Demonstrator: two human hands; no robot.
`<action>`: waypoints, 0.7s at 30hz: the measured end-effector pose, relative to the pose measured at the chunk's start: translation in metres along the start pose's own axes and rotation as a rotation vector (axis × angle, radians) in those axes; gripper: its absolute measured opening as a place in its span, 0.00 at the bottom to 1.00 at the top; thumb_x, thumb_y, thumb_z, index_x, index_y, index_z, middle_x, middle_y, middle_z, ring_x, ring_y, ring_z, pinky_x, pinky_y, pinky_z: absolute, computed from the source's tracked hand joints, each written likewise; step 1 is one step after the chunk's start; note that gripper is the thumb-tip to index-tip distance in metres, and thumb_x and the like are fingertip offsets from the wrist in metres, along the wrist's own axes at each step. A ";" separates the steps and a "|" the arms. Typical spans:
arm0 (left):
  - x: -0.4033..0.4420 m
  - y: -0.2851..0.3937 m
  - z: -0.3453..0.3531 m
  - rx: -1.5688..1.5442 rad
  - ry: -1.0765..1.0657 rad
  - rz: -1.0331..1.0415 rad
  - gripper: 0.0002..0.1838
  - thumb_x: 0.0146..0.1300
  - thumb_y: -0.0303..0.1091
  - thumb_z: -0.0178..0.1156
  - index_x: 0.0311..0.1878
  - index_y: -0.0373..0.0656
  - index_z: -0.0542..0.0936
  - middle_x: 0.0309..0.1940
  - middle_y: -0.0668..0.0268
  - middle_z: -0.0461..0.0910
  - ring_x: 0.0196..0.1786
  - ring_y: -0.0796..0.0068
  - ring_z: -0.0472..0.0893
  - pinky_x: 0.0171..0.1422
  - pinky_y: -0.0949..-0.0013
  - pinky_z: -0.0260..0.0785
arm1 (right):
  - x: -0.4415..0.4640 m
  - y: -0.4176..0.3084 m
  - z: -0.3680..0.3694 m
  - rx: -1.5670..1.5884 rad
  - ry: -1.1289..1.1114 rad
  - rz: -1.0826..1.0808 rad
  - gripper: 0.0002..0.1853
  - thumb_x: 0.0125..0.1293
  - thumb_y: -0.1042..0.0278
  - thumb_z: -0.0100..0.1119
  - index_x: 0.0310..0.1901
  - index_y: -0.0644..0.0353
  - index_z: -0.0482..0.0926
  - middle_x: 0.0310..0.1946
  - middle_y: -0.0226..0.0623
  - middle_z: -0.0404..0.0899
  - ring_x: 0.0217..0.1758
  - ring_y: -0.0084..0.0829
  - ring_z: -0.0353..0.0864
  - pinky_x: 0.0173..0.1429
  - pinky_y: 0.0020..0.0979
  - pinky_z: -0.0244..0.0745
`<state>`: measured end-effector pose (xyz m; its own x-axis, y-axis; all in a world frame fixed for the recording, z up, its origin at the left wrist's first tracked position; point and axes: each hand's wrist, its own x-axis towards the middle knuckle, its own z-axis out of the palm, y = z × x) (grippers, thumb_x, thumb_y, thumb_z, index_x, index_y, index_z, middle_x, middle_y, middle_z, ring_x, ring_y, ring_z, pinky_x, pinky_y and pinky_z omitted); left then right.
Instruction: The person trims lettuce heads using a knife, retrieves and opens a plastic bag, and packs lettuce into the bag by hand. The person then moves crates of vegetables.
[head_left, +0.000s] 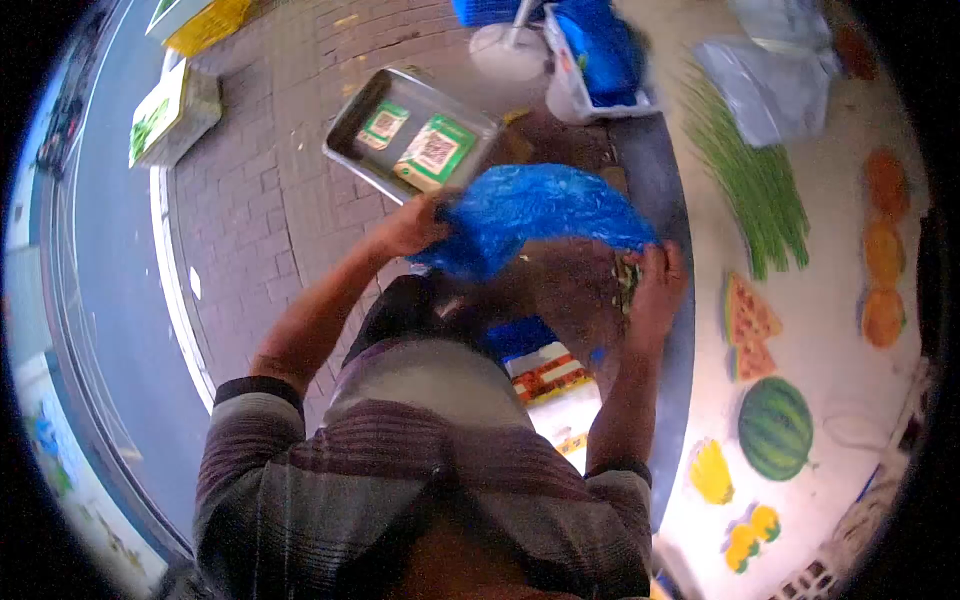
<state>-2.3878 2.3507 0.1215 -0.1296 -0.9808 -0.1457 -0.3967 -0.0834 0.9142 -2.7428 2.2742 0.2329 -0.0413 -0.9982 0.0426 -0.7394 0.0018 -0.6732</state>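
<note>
A crumpled blue plastic bag [545, 200] stretches between my two hands in front of my body. My left hand [415, 226] is closed on the bag's left end, beside the near edge of a metal tray [350, 165]. At the other end, my right hand [658, 290] pinches the bag's corner with bent fingers. Two green-and-white cards with printed square codes, a larger card [437, 150] and a smaller card [383, 126], lie in the tray. Part of my left hand's fingers is hidden by the blue plastic.
Right of me a pale surface [815, 400] bears fruit pictures, including a watermelon [776, 428]; long green stalks [760, 200] and clear plastic bags [770, 90] are farther up. A white basket [600, 105] holds blue plastic. A white box [175, 115] stands by the road.
</note>
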 end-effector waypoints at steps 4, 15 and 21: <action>-0.051 -0.028 -0.066 0.181 0.061 -0.135 0.26 0.55 0.23 0.60 0.61 0.36 0.77 0.54 0.52 0.83 0.58 0.62 0.80 0.67 0.60 0.69 | 0.049 -0.045 0.042 0.180 0.073 -0.204 0.10 0.69 0.69 0.55 0.43 0.64 0.83 0.34 0.34 0.82 0.38 0.27 0.79 0.47 0.30 0.74; -0.200 -0.149 -0.252 -0.700 0.503 -0.408 0.17 0.70 0.40 0.55 0.57 0.42 0.76 0.57 0.58 0.79 0.62 0.62 0.77 0.63 0.56 0.72 | 0.067 -0.235 0.239 0.873 -0.309 0.296 0.17 0.73 0.61 0.51 0.55 0.62 0.77 0.48 0.42 0.81 0.46 0.36 0.82 0.46 0.38 0.79; -0.244 -0.194 -0.263 -0.833 0.088 -0.333 0.61 0.53 0.64 0.70 0.79 0.38 0.50 0.73 0.46 0.63 0.75 0.55 0.63 0.80 0.56 0.51 | 0.019 -0.384 0.377 1.088 -0.483 0.704 0.09 0.74 0.65 0.50 0.38 0.56 0.78 0.28 0.29 0.79 0.21 0.21 0.70 0.27 0.24 0.68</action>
<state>-2.0403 2.5600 0.0787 -0.0424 -0.8901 -0.4537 0.3900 -0.4328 0.8128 -2.2063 2.2319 0.2133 0.2161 -0.7279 -0.6508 0.2409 0.6856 -0.6869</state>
